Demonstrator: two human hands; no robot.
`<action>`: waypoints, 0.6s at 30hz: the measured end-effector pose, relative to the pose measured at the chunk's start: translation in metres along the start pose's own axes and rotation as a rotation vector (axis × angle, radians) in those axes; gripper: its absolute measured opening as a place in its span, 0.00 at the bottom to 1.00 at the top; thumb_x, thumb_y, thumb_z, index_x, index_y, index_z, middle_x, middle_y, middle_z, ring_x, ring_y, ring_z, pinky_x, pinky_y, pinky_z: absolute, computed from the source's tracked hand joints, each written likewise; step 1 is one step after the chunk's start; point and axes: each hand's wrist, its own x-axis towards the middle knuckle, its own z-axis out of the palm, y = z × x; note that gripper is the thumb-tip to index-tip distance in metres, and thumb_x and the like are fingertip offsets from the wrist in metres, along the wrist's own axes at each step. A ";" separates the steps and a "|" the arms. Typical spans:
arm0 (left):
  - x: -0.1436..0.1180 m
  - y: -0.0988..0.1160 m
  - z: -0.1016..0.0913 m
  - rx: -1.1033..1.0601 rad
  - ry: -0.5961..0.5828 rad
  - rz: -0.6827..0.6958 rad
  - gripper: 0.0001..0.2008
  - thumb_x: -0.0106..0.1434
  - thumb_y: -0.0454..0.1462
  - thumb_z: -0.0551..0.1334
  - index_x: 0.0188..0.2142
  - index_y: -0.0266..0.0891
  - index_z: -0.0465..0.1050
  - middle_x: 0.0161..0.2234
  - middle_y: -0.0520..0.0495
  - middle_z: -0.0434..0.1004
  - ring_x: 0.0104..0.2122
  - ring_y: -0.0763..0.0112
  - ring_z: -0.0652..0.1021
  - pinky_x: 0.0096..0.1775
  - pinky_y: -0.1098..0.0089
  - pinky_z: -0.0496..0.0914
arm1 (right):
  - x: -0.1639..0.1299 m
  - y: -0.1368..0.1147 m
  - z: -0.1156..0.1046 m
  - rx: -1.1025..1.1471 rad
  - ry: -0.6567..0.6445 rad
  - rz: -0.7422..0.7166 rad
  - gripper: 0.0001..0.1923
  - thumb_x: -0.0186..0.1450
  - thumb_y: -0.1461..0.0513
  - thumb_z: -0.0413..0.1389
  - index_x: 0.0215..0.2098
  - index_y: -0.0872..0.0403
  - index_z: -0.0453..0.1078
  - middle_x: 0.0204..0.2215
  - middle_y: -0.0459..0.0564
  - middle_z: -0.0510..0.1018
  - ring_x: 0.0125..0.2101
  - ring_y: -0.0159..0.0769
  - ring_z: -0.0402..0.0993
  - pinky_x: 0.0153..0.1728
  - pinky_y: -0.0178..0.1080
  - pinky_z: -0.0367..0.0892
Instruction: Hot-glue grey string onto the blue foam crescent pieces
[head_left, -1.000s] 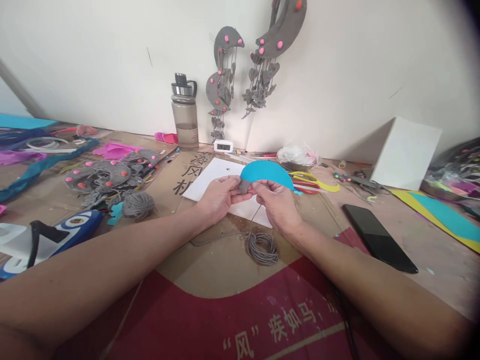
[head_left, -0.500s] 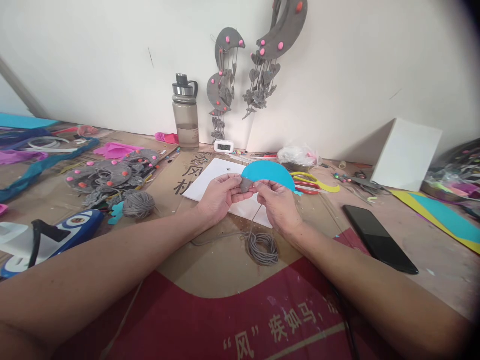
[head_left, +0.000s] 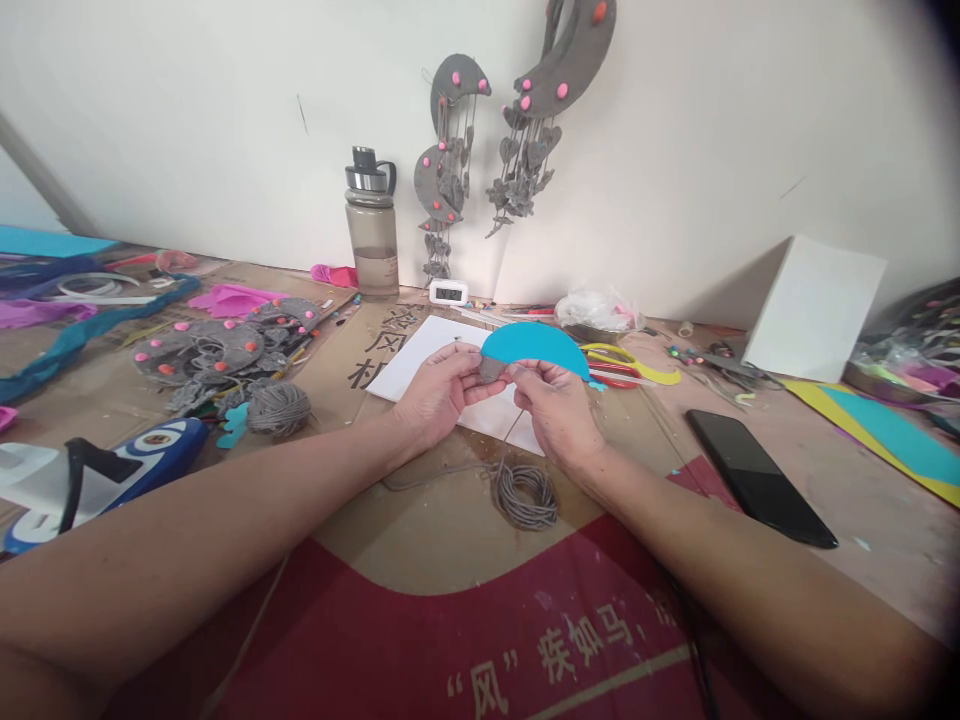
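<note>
My left hand (head_left: 439,393) pinches a small flat grey piece (head_left: 492,371) between thumb and fingers. The thumb and forefinger of my right hand (head_left: 559,405) close on the right end of the same piece, where grey yarn (head_left: 514,427) runs down from the fingers. That yarn leads to a loose coil of grey yarn (head_left: 526,497) lying on the cardboard. White paper (head_left: 405,365) lies beneath the hands, with a round blue card (head_left: 536,345) just behind them. The fingertips partly cover the grey piece, so its full shape cannot be made out.
Left are a ball of grey yarn (head_left: 277,408), decorated grey crescents (head_left: 199,350) and a blue-and-white tool (head_left: 127,465). A bottle (head_left: 373,225) and small clock (head_left: 448,292) stand behind. Yellow-handled scissors (head_left: 622,360) and a phone (head_left: 757,477) lie right. Crescent mobiles (head_left: 570,60) hang on the wall.
</note>
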 end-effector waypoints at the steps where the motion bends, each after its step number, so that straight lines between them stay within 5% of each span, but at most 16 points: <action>1: 0.000 0.000 0.000 -0.002 0.002 0.000 0.05 0.54 0.33 0.63 0.30 0.37 0.67 0.31 0.49 0.78 0.35 0.71 0.79 0.47 0.60 0.72 | 0.000 0.000 0.000 -0.001 -0.009 -0.010 0.12 0.50 0.55 0.61 0.25 0.55 0.70 0.22 0.43 0.72 0.19 0.24 0.56 0.21 0.32 0.55; 18: 0.000 0.000 0.001 0.000 -0.058 0.031 0.04 0.57 0.34 0.62 0.32 0.36 0.68 0.36 0.45 0.79 0.39 0.67 0.79 0.48 0.60 0.71 | 0.002 0.001 0.000 0.058 -0.007 -0.012 0.09 0.52 0.57 0.60 0.25 0.56 0.70 0.20 0.42 0.70 0.17 0.22 0.52 0.19 0.32 0.50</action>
